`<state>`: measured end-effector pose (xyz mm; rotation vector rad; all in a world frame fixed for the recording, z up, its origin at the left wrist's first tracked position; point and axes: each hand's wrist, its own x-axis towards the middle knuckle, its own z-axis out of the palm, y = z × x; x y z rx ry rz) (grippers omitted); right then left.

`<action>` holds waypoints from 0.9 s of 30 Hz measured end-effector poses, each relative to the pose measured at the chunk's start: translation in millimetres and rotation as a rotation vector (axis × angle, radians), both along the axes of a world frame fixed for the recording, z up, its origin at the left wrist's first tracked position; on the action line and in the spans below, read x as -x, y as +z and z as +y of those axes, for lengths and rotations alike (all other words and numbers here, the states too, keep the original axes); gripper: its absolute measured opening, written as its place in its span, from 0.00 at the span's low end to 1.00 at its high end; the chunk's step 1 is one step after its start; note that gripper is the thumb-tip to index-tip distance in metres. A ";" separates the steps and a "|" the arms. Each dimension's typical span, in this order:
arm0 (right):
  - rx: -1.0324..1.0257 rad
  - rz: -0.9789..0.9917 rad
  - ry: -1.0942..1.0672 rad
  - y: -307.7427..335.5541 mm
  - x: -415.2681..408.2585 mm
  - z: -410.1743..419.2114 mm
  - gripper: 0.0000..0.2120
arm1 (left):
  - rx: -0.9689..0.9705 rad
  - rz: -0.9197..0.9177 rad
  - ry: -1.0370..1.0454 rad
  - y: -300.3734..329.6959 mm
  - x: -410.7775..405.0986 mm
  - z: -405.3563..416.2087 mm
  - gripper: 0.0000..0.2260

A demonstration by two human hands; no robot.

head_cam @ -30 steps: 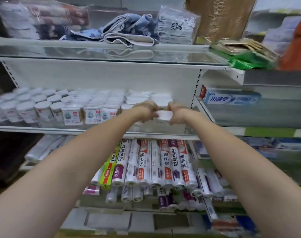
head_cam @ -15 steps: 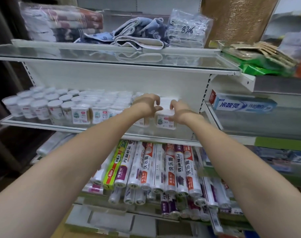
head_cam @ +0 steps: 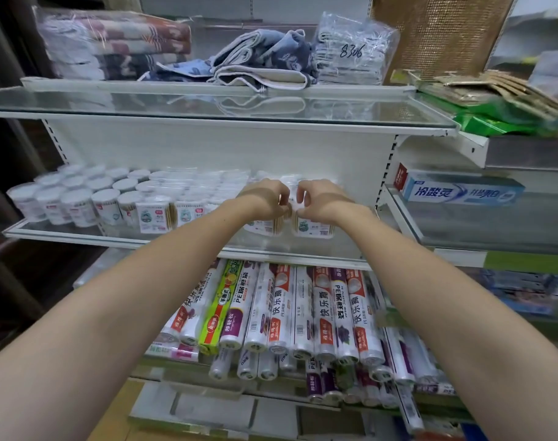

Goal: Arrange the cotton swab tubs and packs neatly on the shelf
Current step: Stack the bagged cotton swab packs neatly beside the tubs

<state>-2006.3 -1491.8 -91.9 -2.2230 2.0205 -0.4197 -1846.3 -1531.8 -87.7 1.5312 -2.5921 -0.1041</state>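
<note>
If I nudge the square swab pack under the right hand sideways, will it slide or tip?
The pack probably slides: it stands flat on the smooth glass shelf. It likely weighs little, since only thin swab sticks show through its clear wall, so a high push might tip it. The right hand is curled over its top, which should steady it.

Worn on the head, looking forward and slightly down at close range onto the glass shelf (head_cam: pixel 80 232), level with its front edge, upper tier above, roll-filled tier below it.
</note>
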 end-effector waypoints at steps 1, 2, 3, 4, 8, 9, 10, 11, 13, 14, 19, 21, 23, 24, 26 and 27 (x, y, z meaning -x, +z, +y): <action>-0.021 -0.037 0.017 1.4 -3.8 0.2 0.05 | -0.005 0.023 0.006 1.1 -2.7 -1.0 0.05; -0.031 -0.047 0.035 2.2 -7.9 -0.1 0.04 | -0.018 0.057 0.017 2.6 -6.4 -2.0 0.05; -0.036 -0.042 0.051 2.6 -11.9 -0.5 0.04 | -0.036 0.090 0.031 4.0 -11.1 -3.2 0.04; -0.035 -0.041 0.063 2.0 -15.6 -1.5 0.05 | -0.047 0.110 0.045 4.8 -16.6 -5.3 0.03; 0.017 -0.044 0.089 -3.5 -31.5 -9.2 0.13 | 0.032 0.126 0.111 6.9 -39.2 -14.3 0.01; 0.029 -0.031 0.091 -4.9 -35.7 -10.8 0.16 | 0.034 0.114 0.114 6.8 -44.0 -17.2 0.04; 0.033 -0.007 0.091 -6.3 -39.9 -12.4 0.18 | 0.016 0.083 0.105 6.4 -48.0 -19.7 0.07; 0.039 0.034 0.089 -7.6 -43.4 -14.1 0.21 | -0.006 0.035 0.091 5.5 -51.3 -21.8 0.10; 0.065 0.128 0.084 -11.7 -48.1 -19.2 0.21 | 0.000 -0.065 0.076 1.0 -55.2 -25.6 0.14; 0.086 0.159 0.083 -13.7 -49.2 -21.9 0.20 | 0.026 -0.093 0.075 -2.3 -56.2 -27.5 0.14; 0.137 0.234 0.062 -12.8 -50.6 -25.6 0.13 | 0.123 -0.095 0.070 -17.5 -53.8 -35.0 0.10; 0.137 0.246 0.061 -8.6 -51.5 -25.1 0.08 | 0.144 -0.083 0.062 -19.3 -49.1 -35.2 0.09; 0.153 0.260 0.051 -5.3 -50.9 -26.2 0.04 | 0.157 -0.082 0.060 -20.4 -43.3 -35.2 0.09; 0.161 0.268 0.043 -4.1 -50.8 -26.8 0.06 | 0.162 -0.086 0.058 -20.7 -40.4 -34.6 0.09; 0.149 0.263 0.033 -3.5 -51.0 -25.7 0.06 | 0.175 -0.097 0.047 -22.1 -35.3 -33.8 0.08; 0.133 0.259 0.025 -4.3 -51.5 -24.2 0.05 | 0.183 -0.096 0.045 -23.6 -33.9 -34.0 0.08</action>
